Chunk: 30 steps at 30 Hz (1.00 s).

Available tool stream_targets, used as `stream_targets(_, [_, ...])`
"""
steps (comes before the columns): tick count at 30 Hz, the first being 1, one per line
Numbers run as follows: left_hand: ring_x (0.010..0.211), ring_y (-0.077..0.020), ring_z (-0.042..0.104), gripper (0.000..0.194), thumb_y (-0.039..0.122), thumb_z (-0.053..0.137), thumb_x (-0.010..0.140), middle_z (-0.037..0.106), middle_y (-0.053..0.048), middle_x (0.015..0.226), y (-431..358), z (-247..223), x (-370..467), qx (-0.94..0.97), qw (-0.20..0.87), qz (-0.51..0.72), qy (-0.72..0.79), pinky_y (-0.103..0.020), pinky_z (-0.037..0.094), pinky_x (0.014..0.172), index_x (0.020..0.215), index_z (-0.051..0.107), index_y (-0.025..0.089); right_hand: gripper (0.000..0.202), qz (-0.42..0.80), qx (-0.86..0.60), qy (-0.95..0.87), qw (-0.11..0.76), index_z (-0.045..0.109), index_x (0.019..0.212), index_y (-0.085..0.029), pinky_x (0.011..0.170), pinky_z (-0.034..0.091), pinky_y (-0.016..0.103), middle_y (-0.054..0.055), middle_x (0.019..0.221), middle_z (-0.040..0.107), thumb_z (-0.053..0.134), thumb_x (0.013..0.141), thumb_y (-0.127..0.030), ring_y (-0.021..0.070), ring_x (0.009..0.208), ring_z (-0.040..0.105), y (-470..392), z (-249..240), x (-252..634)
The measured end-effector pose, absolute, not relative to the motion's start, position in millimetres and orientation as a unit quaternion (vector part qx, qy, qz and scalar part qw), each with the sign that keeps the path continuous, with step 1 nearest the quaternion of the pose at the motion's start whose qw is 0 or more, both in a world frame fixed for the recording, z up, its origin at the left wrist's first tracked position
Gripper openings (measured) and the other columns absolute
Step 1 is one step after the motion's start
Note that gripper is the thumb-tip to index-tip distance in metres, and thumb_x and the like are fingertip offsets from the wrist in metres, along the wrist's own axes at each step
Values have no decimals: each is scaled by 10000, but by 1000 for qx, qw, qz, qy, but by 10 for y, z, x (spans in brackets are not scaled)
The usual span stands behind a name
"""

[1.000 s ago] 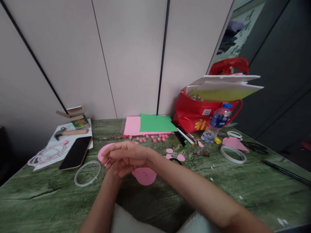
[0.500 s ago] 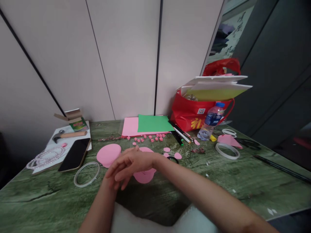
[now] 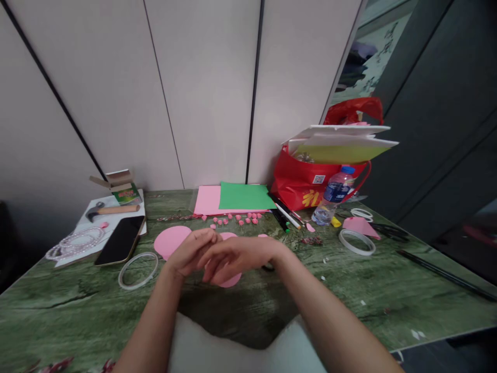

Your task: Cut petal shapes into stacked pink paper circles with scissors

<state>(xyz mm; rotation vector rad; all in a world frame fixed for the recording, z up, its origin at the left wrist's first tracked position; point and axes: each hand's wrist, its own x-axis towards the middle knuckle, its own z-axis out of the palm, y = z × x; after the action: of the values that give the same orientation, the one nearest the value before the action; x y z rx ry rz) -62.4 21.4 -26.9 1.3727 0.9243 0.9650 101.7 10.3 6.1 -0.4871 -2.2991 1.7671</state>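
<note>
My left hand (image 3: 193, 252) is raised over the table, its fingers pointing right and partly hidden behind my right hand. Across it lies my right hand (image 3: 238, 256), fingers loosely bent and a little apart, with nothing seen in them. The two hands overlap and appear to touch. Beneath and behind them is a pink paper shape (image 3: 232, 280), mostly covered. Left of my hands lies another rounded pink paper piece (image 3: 171, 240). Several small pink rolled pieces (image 3: 241, 222) sit in a row beyond, in front of green paper (image 3: 245, 197) and pink paper (image 3: 207, 200).
On the left are a phone (image 3: 121, 241), a hammer (image 3: 116, 209), beads (image 3: 77, 243), a small box (image 3: 126, 194) and a tape roll (image 3: 137, 270). To the right stand a red bag (image 3: 291, 181) and a bottle (image 3: 334, 196), near pens (image 3: 288, 215) and another tape roll (image 3: 356, 242).
My right hand has shifted right and away from my left wrist, now over the left fingers. My left hand has come up into view. The camera view has moved slightly.
</note>
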Motion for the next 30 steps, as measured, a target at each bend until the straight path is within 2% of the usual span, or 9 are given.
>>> stream_targets(3, [488, -91, 478, 315, 446, 651, 602, 527, 5, 537, 311, -329, -628, 541, 533, 477, 442, -223, 411, 497, 586, 541, 151, 331, 425, -409, -775, 229, 553, 1083, -181, 696, 475, 217, 40, 939, 675, 584, 754, -200, 130, 850, 633, 162, -18, 1450])
stream_targets(4, [464, -83, 463, 314, 438, 667, 581, 520, 15, 514, 341, -369, -645, 528, 510, 495, 465, -213, 389, 476, 600, 553, 146, 281, 317, -535, -746, 236, 580, 1028, -182, 674, 467, 212, 23, 861, 688, 590, 748, -206, 127, 796, 639, 187, -83, 1574])
stream_targets(7, [440, -85, 466, 292, 391, 691, 538, 553, 17, 499, 426, -471, -714, 509, 443, 528, 516, -199, 347, 441, 654, 589, 143, 185, 224, -642, -704, 207, 631, 892, -126, 654, 438, 264, 92, 813, 683, 604, 712, -158, 183, 762, 633, 254, -330, 1816])
stream_targets(10, [494, -110, 525, 250, 326, 697, 516, 619, -6, 563, 477, -516, -757, 517, 388, 534, 545, -201, 366, 458, 674, 611, 153, 261, 203, -665, -702, 154, 651, 867, -151, 628, 413, 264, 90, 828, 684, 680, 609, -127, 202, 766, 628, 297, -519, 1861])
stream_targets(15, [512, -137, 559, 211, 273, 708, 476, 625, -7, 540, 492, -604, -683, 584, 361, 469, 556, -232, 421, 506, 641, 640, 161, 447, 194, -672, -711, 70, 642, 935, -173, 640, 403, 266, 87, 887, 685, 742, 502, -123, 232, 843, 624, 333, -571, 1794])
stream_targets(20, [494, -141, 550, 190, 252, 713, 454, 613, 3, 512, 505, -707, -627, 640, 321, 404, 569, -234, 413, 485, 608, 631, 175, 384, 179, -675, -716, 17, 648, 904, -170, 674, 412, 281, 118, 951, 671, 732, 529, -162, 260, 907, 611, 328, -532, 1791])
stream_targets(23, [510, -141, 561, 186, 263, 681, 505, 620, 4, 540, 516, -716, -645, 661, 292, 376, 580, -232, 421, 492, 658, 629, 172, 336, 173, -672, -720, -4, 652, 872, -187, 699, 419, 270, 104, 961, 667, 709, 545, -135, 240, 907, 615, 329, -536, 1780])
stream_targets(27, [562, -149, 590, 162, 241, 623, 580, 640, 1, 588, 510, -696, -673, 680, 238, 327, 611, -229, 425, 524, 724, 629, 169, 414, 163, -678, -717, -26, 652, 890, -181, 729, 428, 283, 124, 1008, 645, 734, 489, -120, 272, 972, 588, 349, -552, 1766])
stream_targets(30, [645, -167, 613, 159, 206, 584, 621, 665, -23, 666, 492, -649, -738, 677, 172, 291, 654, -241, 429, 592, 767, 636, 169, 384, 165, -681, -712, -33, 661, 882, -199, 744, 429, 257, 92, 992, 656, 733, 509, -140, 240, 968, 594, 356, -555, 1774])
